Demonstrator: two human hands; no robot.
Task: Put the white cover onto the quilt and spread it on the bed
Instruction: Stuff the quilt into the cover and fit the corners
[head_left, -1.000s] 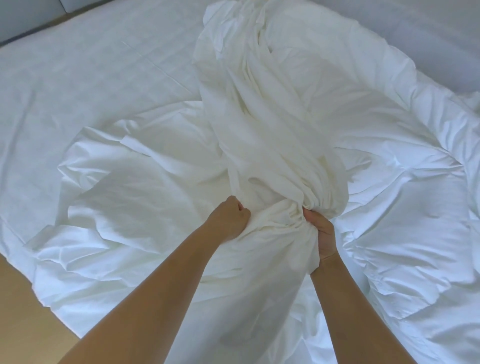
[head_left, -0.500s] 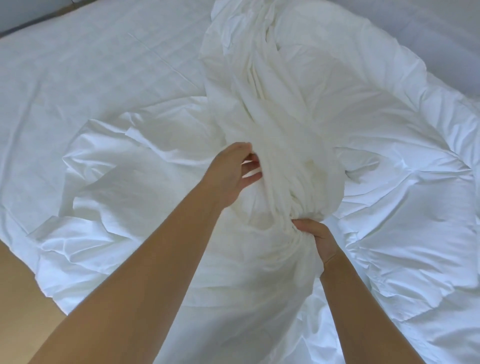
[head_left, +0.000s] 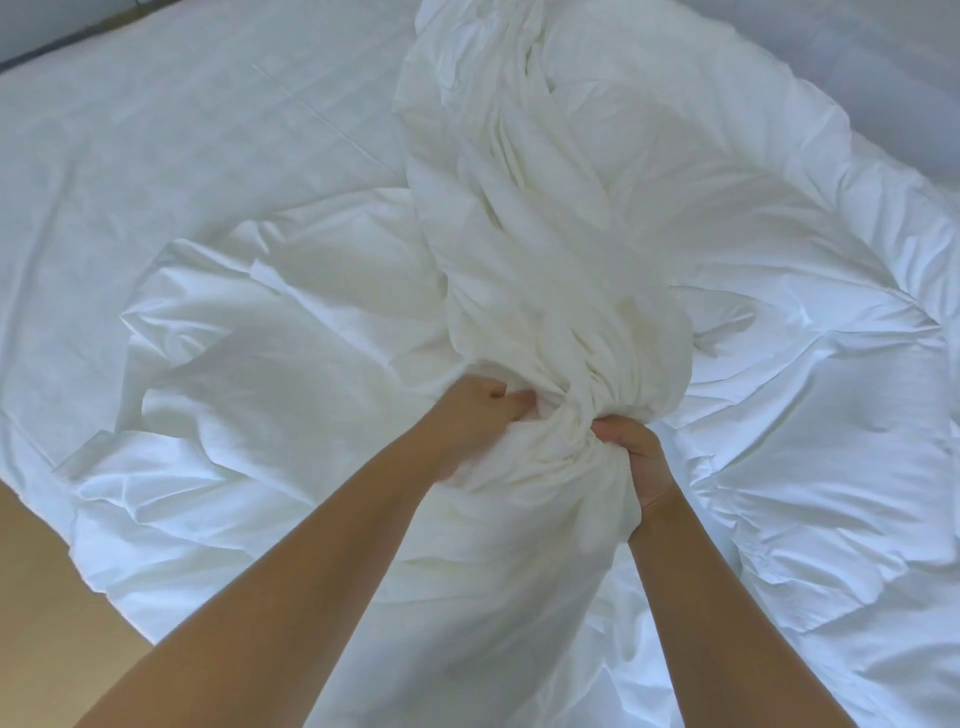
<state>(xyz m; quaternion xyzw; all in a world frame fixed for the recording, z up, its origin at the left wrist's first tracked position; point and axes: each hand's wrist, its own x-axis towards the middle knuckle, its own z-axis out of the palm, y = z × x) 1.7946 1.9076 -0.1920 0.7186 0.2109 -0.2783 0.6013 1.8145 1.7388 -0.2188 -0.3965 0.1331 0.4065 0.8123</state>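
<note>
White cover (head_left: 545, 270) is being clutched at its near end by left hand (head_left: 470, 423) and right hand (head_left: 636, 460), bundle running straight away.

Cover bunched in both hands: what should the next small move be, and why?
Probably pull the gathered cover toward the body to work it along the quilt. The left hand and right hand both grip it in a tight bunch, while most of it lies heaped in a ridge across the bed.
</note>
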